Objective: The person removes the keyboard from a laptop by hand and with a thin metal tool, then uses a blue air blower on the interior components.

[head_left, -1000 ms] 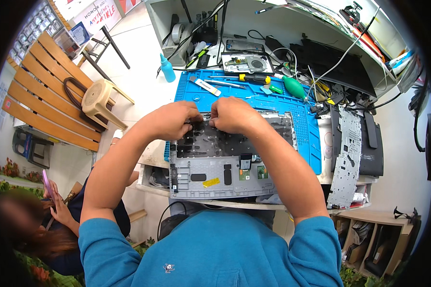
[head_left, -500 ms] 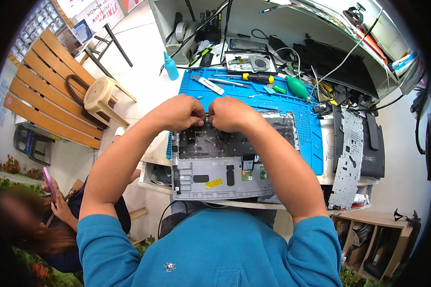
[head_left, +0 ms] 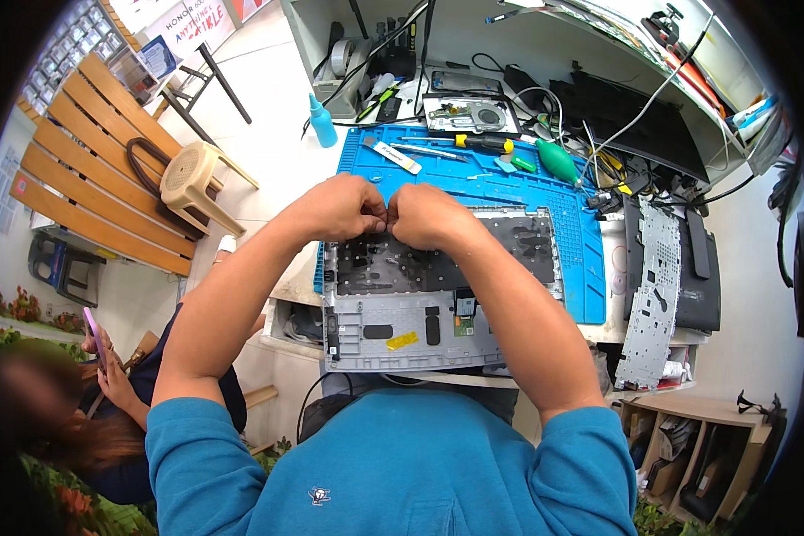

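A grey laptop top cover (head_left: pixel 357 323) lies with its inner side up on a blue repair mat (head_left: pixel 585 286), its near edge at the table's front. Across its far half runs a black keyboard backing (head_left: pixel 482 259) dotted with small studs. Yellow tape (head_left: pixel 402 340) and a small green circuit board (head_left: pixel 464 327) sit on the near half. Over the backing's far left part, my left hand (head_left: pixel 353 213) is closed in a pinch. Close beside it, my right hand (head_left: pixel 424 216) is curled with fingertips down at the same spot. Whatever the fingertips hold is hidden.
Beyond my hands lie a yellow-black screwdriver (head_left: pixel 484 144), a green air blower (head_left: pixel 558 163) and a light-blue bottle (head_left: pixel 322 127). A perforated metal plate (head_left: pixel 654 290) leans at the right. Cables and parts crowd the back. At the left, a person holds a phone (head_left: pixel 92 329) near a stool (head_left: pixel 188 174).
The whole view has shifted slightly. Both hands stay pinched at nearly the same spot on the keyboard backing, with the fingertips a little closer together.
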Available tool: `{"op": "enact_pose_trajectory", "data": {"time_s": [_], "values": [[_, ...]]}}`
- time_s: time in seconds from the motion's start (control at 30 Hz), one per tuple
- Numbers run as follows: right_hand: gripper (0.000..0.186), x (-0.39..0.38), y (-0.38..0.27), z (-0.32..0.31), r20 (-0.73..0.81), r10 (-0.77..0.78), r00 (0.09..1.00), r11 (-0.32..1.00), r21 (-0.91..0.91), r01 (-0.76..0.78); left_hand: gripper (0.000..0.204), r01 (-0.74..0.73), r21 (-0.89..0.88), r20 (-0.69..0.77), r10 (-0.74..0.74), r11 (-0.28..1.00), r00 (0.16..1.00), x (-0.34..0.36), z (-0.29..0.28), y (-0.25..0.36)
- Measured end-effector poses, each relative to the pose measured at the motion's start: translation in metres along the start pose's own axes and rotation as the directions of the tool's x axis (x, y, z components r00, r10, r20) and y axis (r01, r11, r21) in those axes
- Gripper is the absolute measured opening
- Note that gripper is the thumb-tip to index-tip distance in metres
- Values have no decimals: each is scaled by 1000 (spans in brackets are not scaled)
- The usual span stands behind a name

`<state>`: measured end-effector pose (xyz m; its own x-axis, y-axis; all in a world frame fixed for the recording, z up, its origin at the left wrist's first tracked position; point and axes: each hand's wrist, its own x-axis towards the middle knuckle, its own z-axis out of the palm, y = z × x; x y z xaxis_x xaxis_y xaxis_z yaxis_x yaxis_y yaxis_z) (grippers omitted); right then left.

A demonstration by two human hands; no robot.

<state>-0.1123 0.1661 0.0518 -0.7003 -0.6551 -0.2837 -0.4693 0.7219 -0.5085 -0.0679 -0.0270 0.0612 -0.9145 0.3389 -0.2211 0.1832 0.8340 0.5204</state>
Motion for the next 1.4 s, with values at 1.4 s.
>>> {"op": "enact_pose_trajectory", "data": {"time_s": [1.4], "values": [[25, 7, -17, 10, -31, -94, 995, 985, -150, 88, 32, -182, 60, -29, 184, 981, 983, -38, -10, -26]]}}
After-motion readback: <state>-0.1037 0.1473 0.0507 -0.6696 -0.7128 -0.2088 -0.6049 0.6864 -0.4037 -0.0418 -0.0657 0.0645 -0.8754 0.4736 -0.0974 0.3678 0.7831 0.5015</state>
